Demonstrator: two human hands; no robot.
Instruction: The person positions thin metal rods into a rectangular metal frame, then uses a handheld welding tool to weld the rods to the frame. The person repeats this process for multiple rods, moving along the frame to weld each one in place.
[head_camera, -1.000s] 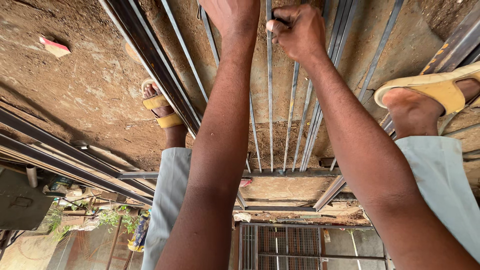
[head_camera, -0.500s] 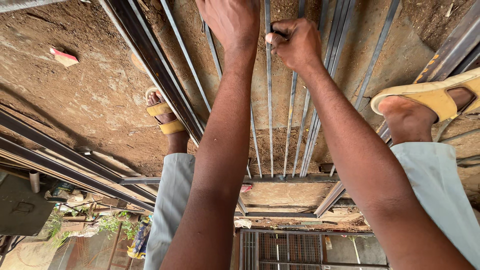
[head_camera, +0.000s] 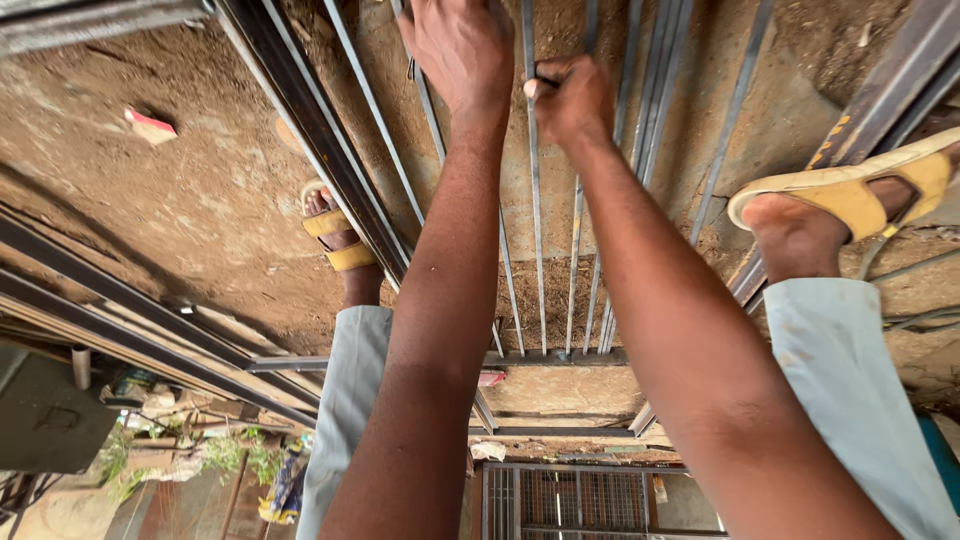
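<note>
Both arms reach down to a grid of thin metal bars (head_camera: 533, 230) lying on the dirt ground (head_camera: 150, 220) between yellow sandals (head_camera: 850, 195). The left hand (head_camera: 460, 45) rests spread over the bars, fingers loosely bent, holding nothing clearly. The right hand (head_camera: 572, 98) is fisted around a small dark object (head_camera: 548, 72), perhaps a marker, touching one bar

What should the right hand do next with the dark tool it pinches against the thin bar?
Probably draw the dark tool along the thin metal bar: the right hand pinches it at that bar, and the left hand rests flat on the neighbouring bars, steadying them.
</note>
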